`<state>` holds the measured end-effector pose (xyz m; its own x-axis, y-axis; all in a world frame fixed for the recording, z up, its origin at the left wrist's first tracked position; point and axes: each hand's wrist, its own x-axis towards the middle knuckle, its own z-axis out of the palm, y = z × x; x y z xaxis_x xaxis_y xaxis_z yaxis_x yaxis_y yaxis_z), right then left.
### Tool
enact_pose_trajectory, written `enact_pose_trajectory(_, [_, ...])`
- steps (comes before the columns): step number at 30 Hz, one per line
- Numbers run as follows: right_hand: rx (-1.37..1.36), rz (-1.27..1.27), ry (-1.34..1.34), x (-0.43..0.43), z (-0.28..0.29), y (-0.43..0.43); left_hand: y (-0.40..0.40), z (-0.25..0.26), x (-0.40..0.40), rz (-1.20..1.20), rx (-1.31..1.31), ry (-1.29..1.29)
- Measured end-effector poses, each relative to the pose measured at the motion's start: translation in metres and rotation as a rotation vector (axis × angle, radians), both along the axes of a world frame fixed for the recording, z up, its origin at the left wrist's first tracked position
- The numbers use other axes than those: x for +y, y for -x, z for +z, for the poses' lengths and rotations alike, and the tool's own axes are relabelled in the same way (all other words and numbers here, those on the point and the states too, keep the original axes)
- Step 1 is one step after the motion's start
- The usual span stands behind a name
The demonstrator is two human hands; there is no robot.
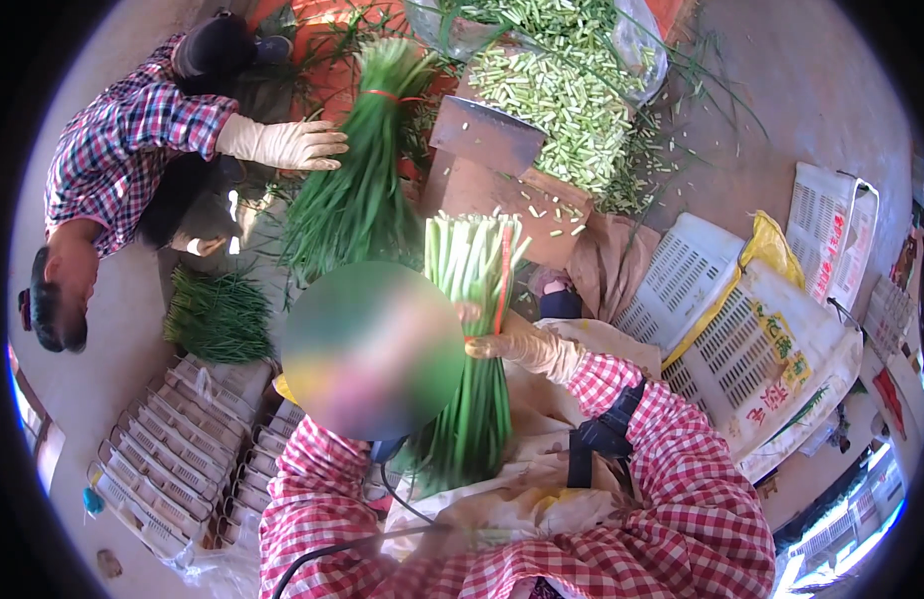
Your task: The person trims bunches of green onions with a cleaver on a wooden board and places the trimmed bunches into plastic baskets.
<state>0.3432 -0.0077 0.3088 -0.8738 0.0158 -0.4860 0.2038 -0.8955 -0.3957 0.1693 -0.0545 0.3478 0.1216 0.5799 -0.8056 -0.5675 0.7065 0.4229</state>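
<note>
A bundle of long green stalks with pale cut ends (469,258), possibly garlic sprouts, stands before me above my lap. My gloved right hand (529,344) grips it from the right, thumb across the stalks. A red band (502,281) runs up the bundle's right side from that hand. A blurred disc covers most of my left hand; what looks like its fingertips (468,311) shows at the stalks. Beyond the bundle, a wide-bladed cleaver (488,135) lies on a wooden block (477,191), beside a heap of chopped stalk ends (574,127).
At the left a co-worker's gloved hand (297,146) touches a larger bundle tied in red (361,187). Another green bunch (219,314) lies near stacked plastic crates (163,457). White slatted crates (761,359) with a yellow strap (701,329) stand to my right.
</note>
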Motion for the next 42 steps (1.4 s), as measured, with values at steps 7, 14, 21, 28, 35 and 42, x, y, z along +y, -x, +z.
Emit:
enact_pose_trajectory(7, [-0.479,-0.039,-0.55,0.074,0.062,-0.038,-0.026,-0.026,-0.008,-0.031,0.05,0.07])
enact_pose_trajectory(14, [-0.534,-0.086,-1.365,0.038,0.016,-0.035,-0.052,-0.033,-0.01,-0.039,0.208,0.1])
enact_pose_trajectory(21, [-0.532,-0.434,-0.674,0.04,0.017,-0.037,-0.055,-0.032,-0.013,0.0,0.122,0.043])
enact_pose_trajectory(28, [-0.567,-0.268,-0.678,0.048,0.024,-0.04,-0.057,-0.036,-0.02,0.089,0.042,0.021])
enact_pose_trajectory(35, [-0.724,-0.395,-0.582,0.058,0.03,-0.041,-0.056,-0.047,-0.033,0.247,-0.138,0.022])
enact_pose_trajectory(42, [-0.639,-0.069,-0.577,0.044,0.027,-0.029,-0.065,-0.046,-0.03,0.242,-0.014,-0.011])
